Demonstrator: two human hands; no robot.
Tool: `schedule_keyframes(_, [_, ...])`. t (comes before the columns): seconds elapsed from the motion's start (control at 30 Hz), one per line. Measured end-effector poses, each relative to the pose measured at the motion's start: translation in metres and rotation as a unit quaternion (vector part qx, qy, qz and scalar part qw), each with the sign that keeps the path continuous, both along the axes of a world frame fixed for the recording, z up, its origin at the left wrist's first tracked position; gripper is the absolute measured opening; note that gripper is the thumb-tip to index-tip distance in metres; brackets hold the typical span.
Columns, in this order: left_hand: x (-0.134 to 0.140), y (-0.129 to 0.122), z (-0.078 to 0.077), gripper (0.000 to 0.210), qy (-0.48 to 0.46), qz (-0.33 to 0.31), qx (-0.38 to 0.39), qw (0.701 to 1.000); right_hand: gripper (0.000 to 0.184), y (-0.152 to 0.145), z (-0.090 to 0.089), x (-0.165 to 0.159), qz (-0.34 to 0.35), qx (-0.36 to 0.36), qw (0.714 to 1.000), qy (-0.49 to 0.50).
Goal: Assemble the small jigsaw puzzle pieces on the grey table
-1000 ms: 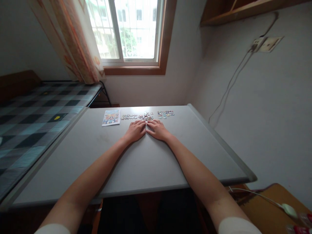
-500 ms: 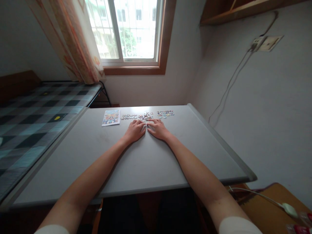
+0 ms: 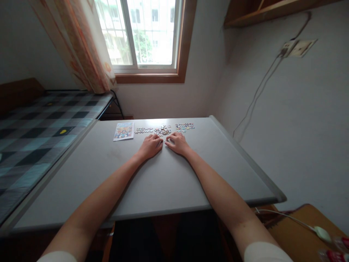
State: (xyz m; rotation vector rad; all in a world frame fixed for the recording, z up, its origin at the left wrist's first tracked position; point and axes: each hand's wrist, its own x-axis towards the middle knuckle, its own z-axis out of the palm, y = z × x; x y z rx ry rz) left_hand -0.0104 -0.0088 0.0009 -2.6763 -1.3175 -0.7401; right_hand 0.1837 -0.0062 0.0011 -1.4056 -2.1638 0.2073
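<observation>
My left hand [image 3: 151, 145] rests on the grey table [image 3: 163, 182], its fingers curled and its thumb drawn in; whatever they hold is hidden. Just to its right, my right hand [image 3: 176, 143] has thumb and forefinger brought together at a tiny dark bit that looks like a jigsaw piece [image 3: 166, 139]. A small gap parts the two hands. Right behind them lies a loose heap of jigsaw pieces [image 3: 163, 130]. Flatter groups of pieces lie to the left [image 3: 144, 130] and to the right [image 3: 184, 127].
A colourful picture sheet [image 3: 124, 131] lies left of the pieces. A bed with a checked cover [image 3: 49, 127] adjoins the table's left side. A wall with a socket [image 3: 289, 48] and hanging cable stands at right. A wooden stool [image 3: 305, 225] with a white charger sits low right.
My hands have drawn slightly apart at the fingertips. My right forefinger has bent in towards the thumb. The piece groups look the same.
</observation>
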Motion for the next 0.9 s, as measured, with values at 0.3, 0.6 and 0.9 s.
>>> schedule_keyframes(0.3, [-0.0012,0.0008,-0.0016,0.025,-0.01,-0.002,-0.004,1.0,0.018,0.0013,-0.0019,-0.0015,0.022,-0.011,1.0,0.015])
schedule_keyframes(0.6, [0.0001,0.0005,0.0007,0.026,0.003,0.007,-0.014,1.0,0.019,0.0025,-0.0015,-0.0031,-0.006,-0.029,0.999,0.023])
schedule_keyframes(0.9, [-0.0007,-0.0003,0.0017,0.027,0.009,0.008,-0.015,1.0,0.013,0.0076,-0.0052,-0.0004,0.026,-0.045,0.991,0.121])
